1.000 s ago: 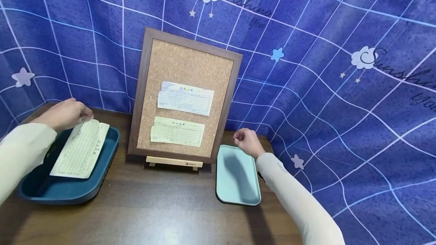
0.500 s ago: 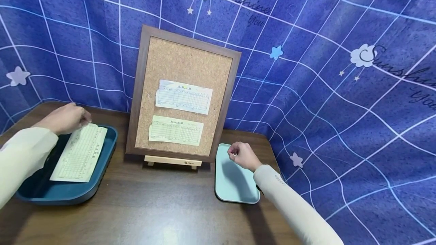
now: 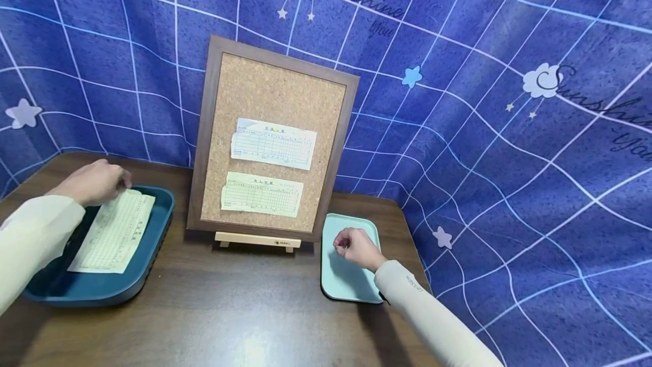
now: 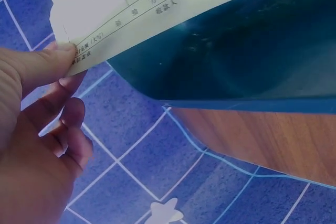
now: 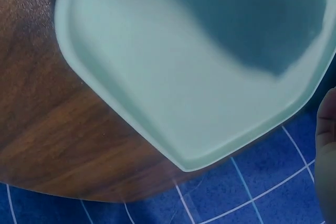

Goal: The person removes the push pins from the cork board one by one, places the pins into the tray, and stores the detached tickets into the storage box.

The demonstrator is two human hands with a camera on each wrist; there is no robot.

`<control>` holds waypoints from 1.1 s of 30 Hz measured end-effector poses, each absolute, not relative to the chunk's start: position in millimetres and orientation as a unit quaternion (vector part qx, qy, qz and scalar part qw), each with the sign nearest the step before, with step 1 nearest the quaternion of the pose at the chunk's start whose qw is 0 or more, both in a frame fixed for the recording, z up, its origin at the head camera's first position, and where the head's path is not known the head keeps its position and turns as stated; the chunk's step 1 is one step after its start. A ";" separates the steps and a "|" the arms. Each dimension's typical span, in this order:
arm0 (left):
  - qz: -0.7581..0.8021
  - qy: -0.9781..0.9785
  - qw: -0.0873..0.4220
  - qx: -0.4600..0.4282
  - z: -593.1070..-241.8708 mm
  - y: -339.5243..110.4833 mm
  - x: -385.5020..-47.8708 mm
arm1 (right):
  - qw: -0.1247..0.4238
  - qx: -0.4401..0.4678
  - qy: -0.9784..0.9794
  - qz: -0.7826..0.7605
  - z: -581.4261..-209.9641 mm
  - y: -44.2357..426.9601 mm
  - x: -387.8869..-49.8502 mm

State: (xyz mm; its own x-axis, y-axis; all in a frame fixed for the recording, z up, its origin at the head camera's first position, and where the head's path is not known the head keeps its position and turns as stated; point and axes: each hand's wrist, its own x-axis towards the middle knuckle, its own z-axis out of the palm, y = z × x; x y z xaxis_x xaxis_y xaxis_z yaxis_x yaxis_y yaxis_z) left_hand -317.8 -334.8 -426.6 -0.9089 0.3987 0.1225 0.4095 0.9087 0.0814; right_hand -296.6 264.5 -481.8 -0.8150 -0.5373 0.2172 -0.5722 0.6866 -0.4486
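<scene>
My left hand (image 3: 94, 181) pinches the far end of a pale green printed receipt (image 3: 113, 234) between thumb and fingers. In the left wrist view, the thumb lies over the receipt's corner (image 4: 79, 59). The receipt slants down over the dark blue tray (image 3: 162, 225). My right hand (image 3: 359, 248) hovers above the light mint tray (image 3: 351, 285), its thumb and forefinger curled towards each other. Whether they hold something small is hidden. The right wrist view shows only a strip of that hand (image 5: 326, 135) at the edge, beside the tray.
A framed cork board (image 3: 280, 86) leans on a small wooden stand (image 3: 257, 239) between the trays. On it hang a bluish-white receipt (image 3: 275, 143) and a green receipt (image 3: 262, 194). A blue patterned curtain (image 3: 458, 146) stands behind the brown table (image 3: 214, 304).
My left hand has lowered the receipt further towards the dark blue tray. The right hand has come down and nearer over the mint tray. The view has shifted slightly.
</scene>
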 end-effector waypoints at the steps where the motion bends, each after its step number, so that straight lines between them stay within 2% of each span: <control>1: -0.053 -0.977 0.044 -0.200 -427.5 -335.7 -317.3 | 0.027 0.301 -0.919 0.255 -482.9 263.8 -295.2; 17: -0.071 -0.983 0.007 -0.169 -435.1 -338.1 -316.1 | -0.067 0.296 -0.918 0.257 -501.3 268.3 -282.6; 33: -0.078 -0.986 -0.010 -0.148 -444.4 -337.0 -316.1 | -0.086 0.281 -0.921 0.255 -508.4 268.1 -277.4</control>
